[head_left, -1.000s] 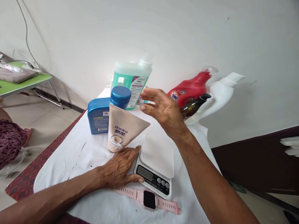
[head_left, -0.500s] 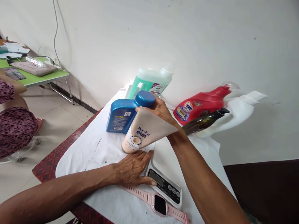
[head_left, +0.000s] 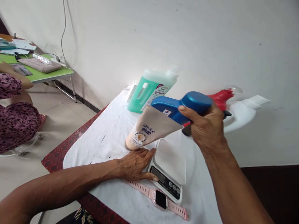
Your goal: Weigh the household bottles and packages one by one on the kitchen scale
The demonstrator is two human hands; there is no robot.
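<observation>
My right hand (head_left: 206, 127) is closed round the cap end of a blue plastic bottle (head_left: 168, 107), holding it up behind a beige Rejoice tube (head_left: 149, 129). The tube stands on its cap on the white cloth, its flat end tilted to the right and overlapping the bottle. My left hand (head_left: 137, 165) lies flat, palm down, just in front of the tube. Its thumb and forefinger are spread and touch the left edge of a white digital scale (head_left: 171, 161), whose weighing plate bears nothing. A pink smartwatch (head_left: 160, 199) lies along the scale's near side.
A green liquid jug (head_left: 135, 102) stands against the wall. A red detergent bottle (head_left: 220, 99), a white bottle (head_left: 243, 113) and a dark bottle (head_left: 187, 132) are partly hidden behind my right hand. At left, a person (head_left: 18, 124) sits by a green table (head_left: 53, 74).
My right hand has lifted the blue bottle off the cloth and carried it to the right, behind the tube. My left hand remains at the scale's edge.
</observation>
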